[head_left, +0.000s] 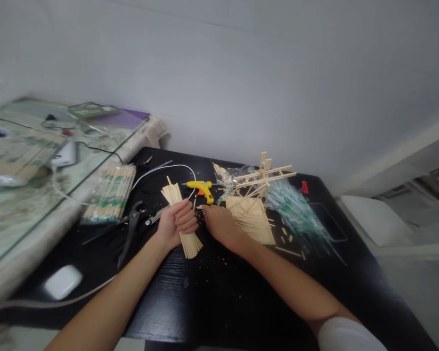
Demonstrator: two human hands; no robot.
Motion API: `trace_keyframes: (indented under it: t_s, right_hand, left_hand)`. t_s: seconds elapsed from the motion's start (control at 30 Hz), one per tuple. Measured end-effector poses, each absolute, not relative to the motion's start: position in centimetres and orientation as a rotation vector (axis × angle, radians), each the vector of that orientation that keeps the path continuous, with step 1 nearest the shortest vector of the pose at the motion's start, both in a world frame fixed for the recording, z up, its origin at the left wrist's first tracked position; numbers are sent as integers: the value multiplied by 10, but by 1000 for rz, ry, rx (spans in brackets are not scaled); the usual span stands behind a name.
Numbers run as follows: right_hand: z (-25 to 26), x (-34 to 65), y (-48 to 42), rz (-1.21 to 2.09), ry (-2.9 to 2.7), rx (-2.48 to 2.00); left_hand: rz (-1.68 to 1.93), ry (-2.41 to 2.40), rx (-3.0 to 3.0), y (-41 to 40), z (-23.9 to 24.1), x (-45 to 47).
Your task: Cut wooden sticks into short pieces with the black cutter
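My left hand (183, 219) is wrapped round a thick bundle of wooden chopsticks (191, 246), which slants over the black table. Just to the right, my right hand (219, 222) is closed with its fingers curled down. A small wooden bit shows at those fingertips, but I cannot tell whether they grip it. A yellow glue gun (201, 185) lies right behind both hands, its nozzle pointing left. Beside my right wrist is a flat wooden panel (270, 233) of sticks, with an upright stick frame (265, 178) at its back.
Pliers (132, 222) and other tools lie left of my hands. A wrapped chopstick pack (111, 192) leans near the glass-topped surface (7, 214). A white case (63, 282) sits front left. Green-printed plastic wrappers (296, 207) and a red item (305, 187) are at right.
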State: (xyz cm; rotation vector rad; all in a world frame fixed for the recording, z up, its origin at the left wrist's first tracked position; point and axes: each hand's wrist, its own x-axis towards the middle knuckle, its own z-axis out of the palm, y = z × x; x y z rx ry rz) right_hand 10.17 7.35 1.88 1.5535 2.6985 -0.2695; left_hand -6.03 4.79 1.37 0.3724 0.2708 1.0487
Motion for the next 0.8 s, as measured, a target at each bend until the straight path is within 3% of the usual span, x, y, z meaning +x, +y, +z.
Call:
trace_keyframes:
  t_s: [0.8]
  right_hand:
    - [24,102,57,-264,2696,1439]
  left_hand:
    - [1034,276,359,48,11,-60]
